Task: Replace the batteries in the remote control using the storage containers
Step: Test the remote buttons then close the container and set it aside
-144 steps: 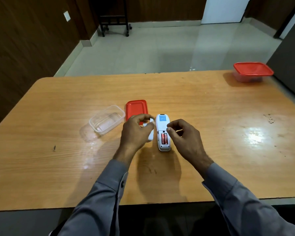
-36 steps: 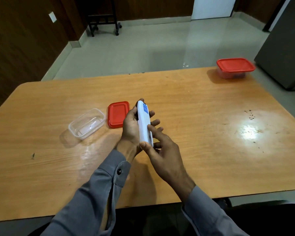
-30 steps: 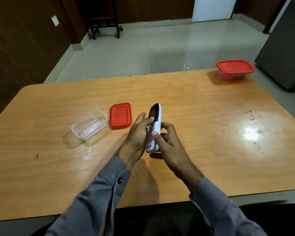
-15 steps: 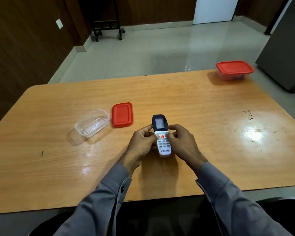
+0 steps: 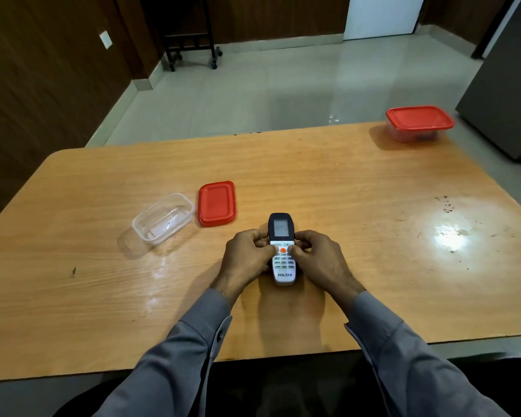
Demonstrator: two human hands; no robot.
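Observation:
The white remote control (image 5: 282,251) with a dark screen end faces up, buttons visible, just above the wooden table (image 5: 358,236). My left hand (image 5: 245,260) grips its left side and my right hand (image 5: 316,260) grips its right side, both thumbs resting near the orange button. The battery side is hidden underneath. An open clear container (image 5: 163,218) sits to the left, its red lid (image 5: 217,203) lying flat beside it. A second container with a red lid on (image 5: 418,123) stands at the far right corner.
The table's near edge runs just in front of my sleeves. A grey cabinet (image 5: 506,85) stands beyond the right corner, a black wheeled stand (image 5: 190,40) by the far wall. Small dark specks lie on the table's right side.
The remote was lifted off the table, turned from battery side up to button side up, and lowered again between both hands. Over the last half second it has hardly moved.

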